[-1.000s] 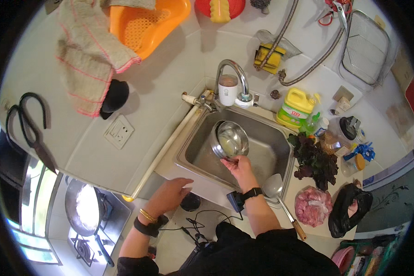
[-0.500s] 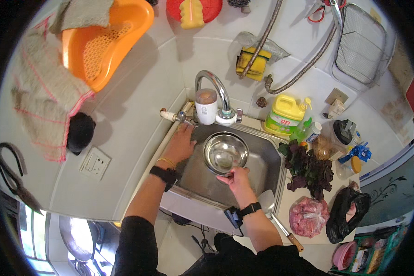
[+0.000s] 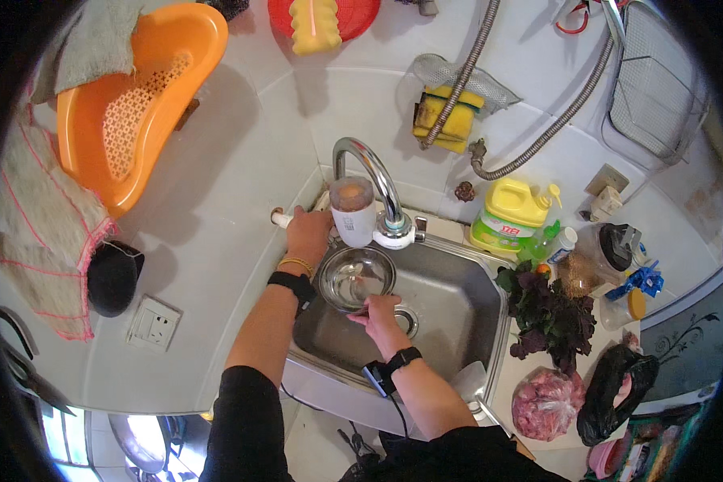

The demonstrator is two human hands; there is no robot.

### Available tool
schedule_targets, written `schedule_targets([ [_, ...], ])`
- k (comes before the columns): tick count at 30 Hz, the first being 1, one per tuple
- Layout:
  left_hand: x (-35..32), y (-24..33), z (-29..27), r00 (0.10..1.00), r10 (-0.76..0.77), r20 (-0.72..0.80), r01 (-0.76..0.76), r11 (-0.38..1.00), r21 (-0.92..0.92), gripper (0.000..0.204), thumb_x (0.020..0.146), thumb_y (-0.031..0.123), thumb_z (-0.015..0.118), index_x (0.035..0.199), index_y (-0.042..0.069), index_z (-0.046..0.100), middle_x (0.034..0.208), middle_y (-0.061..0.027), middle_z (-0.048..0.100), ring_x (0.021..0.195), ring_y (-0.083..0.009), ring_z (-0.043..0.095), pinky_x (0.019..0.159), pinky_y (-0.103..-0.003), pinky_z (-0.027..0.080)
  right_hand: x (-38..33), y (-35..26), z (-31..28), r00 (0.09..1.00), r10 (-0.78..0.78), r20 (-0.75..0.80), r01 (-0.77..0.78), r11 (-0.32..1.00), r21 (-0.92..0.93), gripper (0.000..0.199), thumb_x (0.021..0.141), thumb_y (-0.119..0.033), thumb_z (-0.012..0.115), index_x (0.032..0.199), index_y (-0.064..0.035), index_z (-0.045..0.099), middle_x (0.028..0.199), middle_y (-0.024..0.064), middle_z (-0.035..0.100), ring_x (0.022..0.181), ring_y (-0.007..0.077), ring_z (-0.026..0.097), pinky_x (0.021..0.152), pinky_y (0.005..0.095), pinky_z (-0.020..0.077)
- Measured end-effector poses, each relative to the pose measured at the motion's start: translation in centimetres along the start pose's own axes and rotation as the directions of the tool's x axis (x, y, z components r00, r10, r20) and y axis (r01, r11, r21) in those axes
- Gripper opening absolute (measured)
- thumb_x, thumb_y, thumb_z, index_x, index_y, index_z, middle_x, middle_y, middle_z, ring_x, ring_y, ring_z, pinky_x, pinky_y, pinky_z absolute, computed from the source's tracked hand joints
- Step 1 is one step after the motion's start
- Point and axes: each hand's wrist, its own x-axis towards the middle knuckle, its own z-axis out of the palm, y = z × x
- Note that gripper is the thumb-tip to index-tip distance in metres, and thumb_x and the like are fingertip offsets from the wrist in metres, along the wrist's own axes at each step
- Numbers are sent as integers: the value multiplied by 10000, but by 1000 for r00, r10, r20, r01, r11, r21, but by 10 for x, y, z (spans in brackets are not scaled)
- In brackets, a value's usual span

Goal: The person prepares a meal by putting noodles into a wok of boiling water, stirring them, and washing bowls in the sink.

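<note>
Over the rectangular grey metal sink (image 3: 466, 321), the round shiny metal bowl (image 3: 356, 277) lies just before the white cylindrical tap filter (image 3: 353, 223), ahead-left of the right hand (image 3: 380, 320), which pinches its near rim; the left hand (image 3: 308, 233), beyond, has its grip hidden. Since half a second ago, the bowl has shifted left.

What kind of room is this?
It looks like a kitchen, probably in someone's home. There's a steel sink with a metal bowl held over it, a pan at the lower left, and dark leafy greens on the counter.
</note>
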Motion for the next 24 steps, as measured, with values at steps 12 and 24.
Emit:
schedule_targets([
  [12, 11, 0, 16, 986, -36, 161, 11, 988, 157, 110, 777, 164, 569, 818, 116, 660, 760, -51, 650, 799, -263, 580, 691, -347, 437, 1, -7, 18, 998, -26, -65, 23, 999, -47, 443, 747, 0, 471, 1029, -89, 141, 967, 211, 381, 741, 352, 534, 709, 628, 505],
  [24, -117, -6, 74, 863, -417, 284, 467, 448, -762, 543, 830, 218, 578, 1291, 10, 380, 1306, -247, 402, 1189, -420, 403, 998, -435, 332, -33, -26, -4, 996, 64, 56, -65, 997, 27, 565, 751, 8, 398, 1213, -38, 77, 1085, 296, 436, 881, 477, 571, 733, 624, 503],
])
